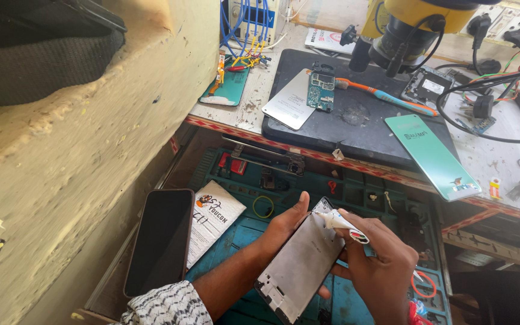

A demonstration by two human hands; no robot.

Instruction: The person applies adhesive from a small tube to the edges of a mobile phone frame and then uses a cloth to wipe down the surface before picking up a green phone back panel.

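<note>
Nearest the camera: left hand point(281, 232) in a black-and-white patterned sleeve point(167, 306) cradles a grey rectangular metal phone frame point(299, 265) from underneath, fingers wrapped round its left edge, thumb up by the far corner. Grip closed on the frame. The frame's long axis runs from near-left to far-right and it is tilted up toward the camera.

Right hand point(380, 271) sits just right of the frame, grip clamped on a small white squeeze tube point(341, 222). The tube's nozzle points left and touches, or nearly touches, the frame's far right corner; exact contact too small to tell. So the frame lies left of and under the tube tip, and the right hand is the nearer one to that corner.

Beneath both hands: a teal repair mat point(356, 192) with compartments, in a pulled-out drawer. Left of the hands, a black smartphone point(160, 241) lies face up beside a white printed card point(215, 219).

Far side, on the table point(501, 141): a green circuit board point(321, 91), an orange-and-blue toothbrush point(386, 95), a mint-green phone back cover point(434, 156) and a yellow microscope head point(416, 21).
</note>
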